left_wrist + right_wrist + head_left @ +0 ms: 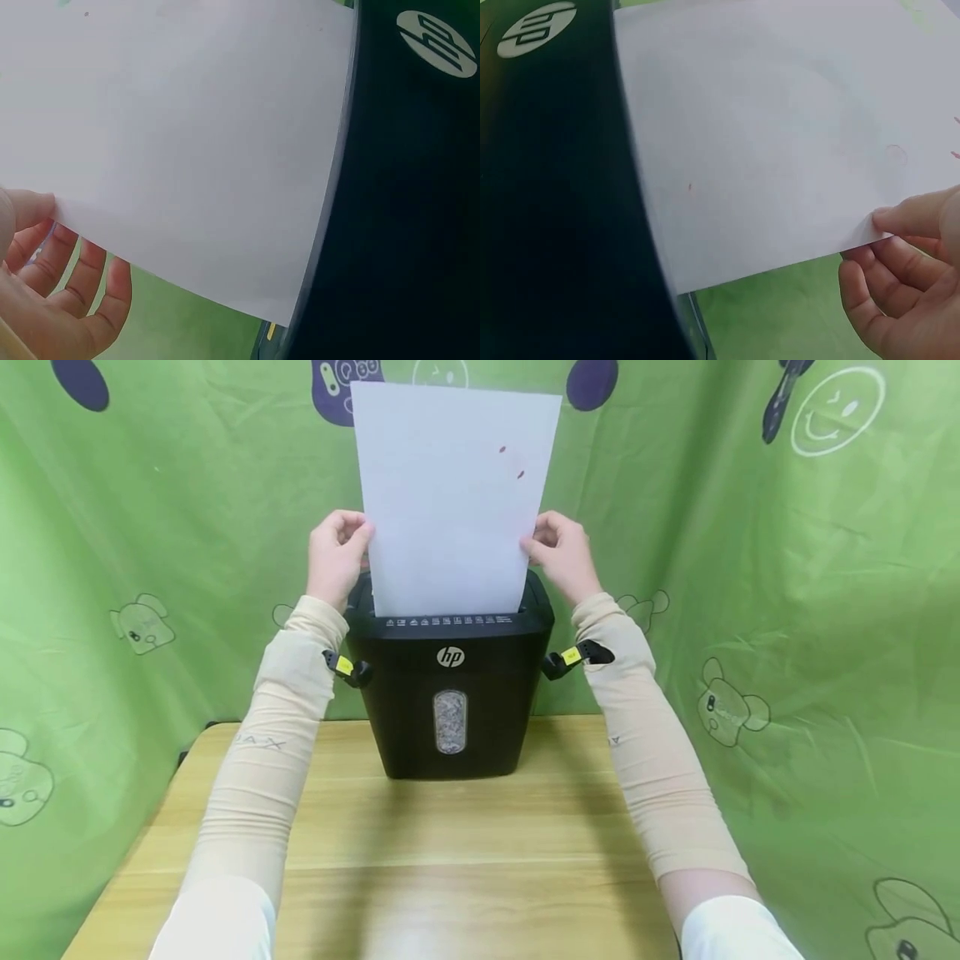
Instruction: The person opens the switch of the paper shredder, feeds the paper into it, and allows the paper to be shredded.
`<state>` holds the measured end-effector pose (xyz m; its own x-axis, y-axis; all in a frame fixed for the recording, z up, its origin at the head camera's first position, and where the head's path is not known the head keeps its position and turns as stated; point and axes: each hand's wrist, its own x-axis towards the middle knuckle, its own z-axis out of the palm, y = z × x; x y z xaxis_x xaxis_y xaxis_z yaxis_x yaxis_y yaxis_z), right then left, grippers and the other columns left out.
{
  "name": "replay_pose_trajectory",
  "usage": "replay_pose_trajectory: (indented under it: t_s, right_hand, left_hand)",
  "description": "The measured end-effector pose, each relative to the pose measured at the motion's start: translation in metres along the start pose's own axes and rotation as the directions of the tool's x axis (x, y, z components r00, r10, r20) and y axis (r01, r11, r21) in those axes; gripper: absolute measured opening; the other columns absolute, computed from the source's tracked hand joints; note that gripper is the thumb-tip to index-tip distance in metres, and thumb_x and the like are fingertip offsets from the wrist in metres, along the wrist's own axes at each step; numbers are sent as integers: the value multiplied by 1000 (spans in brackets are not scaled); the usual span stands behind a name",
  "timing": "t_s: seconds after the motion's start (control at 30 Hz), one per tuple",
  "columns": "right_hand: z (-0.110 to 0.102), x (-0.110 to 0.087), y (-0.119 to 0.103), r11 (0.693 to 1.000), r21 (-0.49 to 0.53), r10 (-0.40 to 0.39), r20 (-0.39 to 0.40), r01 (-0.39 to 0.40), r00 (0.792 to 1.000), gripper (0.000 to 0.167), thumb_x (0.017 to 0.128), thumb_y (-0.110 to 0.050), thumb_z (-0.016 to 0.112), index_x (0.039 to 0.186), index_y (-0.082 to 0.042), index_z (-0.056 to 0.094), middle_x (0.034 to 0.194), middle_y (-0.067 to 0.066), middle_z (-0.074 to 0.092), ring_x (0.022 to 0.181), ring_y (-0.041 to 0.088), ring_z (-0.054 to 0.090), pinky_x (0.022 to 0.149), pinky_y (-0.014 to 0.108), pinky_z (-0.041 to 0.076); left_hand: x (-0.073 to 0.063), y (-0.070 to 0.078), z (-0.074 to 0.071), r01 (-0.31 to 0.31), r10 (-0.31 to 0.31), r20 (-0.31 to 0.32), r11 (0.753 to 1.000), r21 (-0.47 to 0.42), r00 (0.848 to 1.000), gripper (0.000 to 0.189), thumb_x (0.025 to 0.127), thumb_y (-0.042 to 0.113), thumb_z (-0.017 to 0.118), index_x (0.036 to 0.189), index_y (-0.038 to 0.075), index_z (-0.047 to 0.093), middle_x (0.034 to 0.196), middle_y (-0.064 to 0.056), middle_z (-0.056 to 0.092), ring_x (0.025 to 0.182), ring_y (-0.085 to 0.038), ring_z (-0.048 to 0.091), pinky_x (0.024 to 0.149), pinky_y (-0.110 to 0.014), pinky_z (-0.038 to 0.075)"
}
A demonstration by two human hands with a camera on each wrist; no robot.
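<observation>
A white sheet of paper (pixel 450 502) stands upright above a black HP paper shredder (pixel 405 702), its lower edge hidden behind the front of the shredder's top. Two small red marks show near the sheet's upper right. My left hand (pixel 337 553) pinches the left edge of the paper between thumb and fingers. On the opposite edge, my right hand (pixel 562 553) pinches it at about the same height. In the left wrist view the thumb lies on the near face of the paper (pixel 202 150); the right wrist view shows the same for the right thumb.
The shredder stands toward the back of a wooden table (pixel 450 852). Pale shreds show through its front window (pixel 450 722). A green patterned curtain (pixel 750 568) hangs behind and on both sides.
</observation>
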<state>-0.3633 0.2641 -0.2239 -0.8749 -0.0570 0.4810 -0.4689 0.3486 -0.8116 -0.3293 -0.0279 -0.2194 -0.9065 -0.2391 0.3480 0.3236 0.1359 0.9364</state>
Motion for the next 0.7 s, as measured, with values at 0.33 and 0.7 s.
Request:
replay_pose_trajectory:
  t_s: [0.33,0.7]
  right_hand:
    - [-3,-4,6,999,-35,7,-36,-8,999,6,90,-3,63,90,-6,57,72,-8,60,72,13,59,72,23,53]
    - [-5,-8,20,997,-70,24,-41,-27,999,8,89,-6,65,93,-6,58,72,-13,59,67,4,55,68,18,48]
  left_hand:
    - [-4,2,6,-35,35,19,999,14,999,12,96,20,61,105,13,63,88,7,59,81,-8,53,73,-29,51]
    - [-10,-8,10,-51,50,48,998,32,998,16,96,17,61,109,7,63,85,7,59,76,-8,53,75,-31,52]
